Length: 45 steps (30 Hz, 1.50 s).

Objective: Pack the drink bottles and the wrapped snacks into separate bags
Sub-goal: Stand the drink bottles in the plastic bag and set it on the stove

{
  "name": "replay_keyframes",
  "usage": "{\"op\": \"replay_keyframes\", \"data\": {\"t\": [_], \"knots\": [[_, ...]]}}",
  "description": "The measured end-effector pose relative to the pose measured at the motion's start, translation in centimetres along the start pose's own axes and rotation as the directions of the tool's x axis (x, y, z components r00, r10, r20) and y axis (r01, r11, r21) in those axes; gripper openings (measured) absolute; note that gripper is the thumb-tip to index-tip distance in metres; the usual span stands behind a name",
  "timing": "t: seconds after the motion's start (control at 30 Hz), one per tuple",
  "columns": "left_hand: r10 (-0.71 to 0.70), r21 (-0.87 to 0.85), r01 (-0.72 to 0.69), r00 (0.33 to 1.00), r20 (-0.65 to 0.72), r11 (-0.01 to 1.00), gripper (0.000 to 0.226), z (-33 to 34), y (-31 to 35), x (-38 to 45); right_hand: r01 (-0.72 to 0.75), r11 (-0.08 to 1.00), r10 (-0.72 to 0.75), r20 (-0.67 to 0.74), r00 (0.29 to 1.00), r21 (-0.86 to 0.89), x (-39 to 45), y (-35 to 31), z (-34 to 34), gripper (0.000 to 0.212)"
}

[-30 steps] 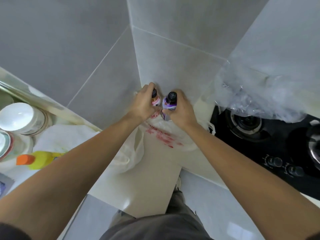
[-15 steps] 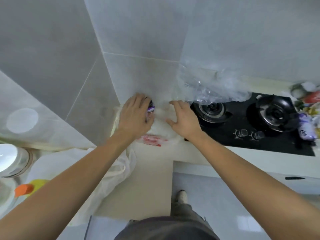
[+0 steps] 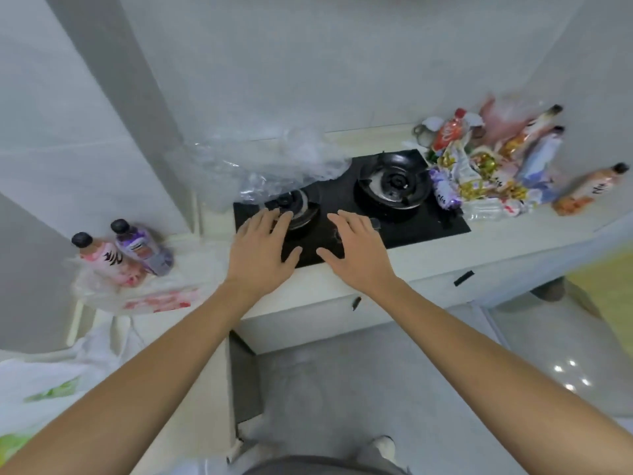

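Head view. Left hand [image 3: 261,250], centre of frame: palm down, fingers straight and slightly spread, holding nothing, over the front left of the hob [image 3: 404,224]; right hand [image 3: 356,253], just beside it and apart from it: same pose, fingers loose, holding nothing, over the hob's front edge; whether either palm touches the glass cannot be told.

Pink bottle [image 3: 99,257], left of frame: black cap, upright but leaning, standing in a clear bag with red print [image 3: 154,299] on the counter [image 3: 513,234]; purple bottle [image 3: 142,248]: black cap, touching the pink one on its right, same bag.

Snack pile [image 3: 479,176], upper right of frame: wrapped packets heaped on the counter just right of the hob; mixed in, a red bottle [image 3: 448,130] and two bottles leaning at the back; orange bottle [image 3: 589,190]: lying apart at the far right.

Clear plastic sheet [image 3: 267,159]: crumpled, draped over the hob's back left burner.

White bag [image 3: 51,382], lower left of frame: green print, partly behind the left forearm.
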<state>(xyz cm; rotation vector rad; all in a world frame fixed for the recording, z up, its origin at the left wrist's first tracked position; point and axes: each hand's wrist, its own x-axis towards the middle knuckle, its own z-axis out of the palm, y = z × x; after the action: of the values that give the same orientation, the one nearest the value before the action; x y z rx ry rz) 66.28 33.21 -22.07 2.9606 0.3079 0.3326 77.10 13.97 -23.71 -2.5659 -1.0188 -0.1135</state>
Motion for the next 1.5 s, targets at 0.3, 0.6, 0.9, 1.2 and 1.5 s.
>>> {"op": "replay_keyframes", "data": {"t": [0.3, 0.6, 0.9, 1.2, 1.5], "knots": [[0.149, -0.058, -0.148, 0.989, 0.014, 0.987, 0.067, 3.9, 21.8, 8.5, -0.174, 0.982, 0.171, -0.043, 0.984, -0.078, -6.8, 19.9, -10.4, 0.071], [0.268, -0.065, -0.262, 0.959, 0.089, 0.963, 0.069, 9.2, 32.3, 17.4, -0.338, 0.934, 0.334, -0.046, 0.941, -0.115, -7.1, 33.9, -13.6, 0.070], [0.273, -0.075, -0.263, 0.921, 0.278, 0.962, 0.069, 20.8, 36.0, 28.6, -0.441, 0.883, 0.458, 0.084, 0.885, -0.159, -1.3, 48.9, -10.3, 0.072], [0.323, -0.068, -0.323, 0.861, 0.394, 0.944, 0.078, 26.1, 35.6, 36.3, -0.466, 0.864, 0.502, 0.242, 0.830, -0.193, 3.4, 58.0, -7.9, 0.073], [0.307, 0.067, -0.378, 0.833, 0.460, 0.924, 0.081, 28.8, 36.7, 39.0, -0.328, 0.918, 0.388, 0.329, 0.861, -0.225, 7.2, 62.6, -5.6, 0.061]]}}
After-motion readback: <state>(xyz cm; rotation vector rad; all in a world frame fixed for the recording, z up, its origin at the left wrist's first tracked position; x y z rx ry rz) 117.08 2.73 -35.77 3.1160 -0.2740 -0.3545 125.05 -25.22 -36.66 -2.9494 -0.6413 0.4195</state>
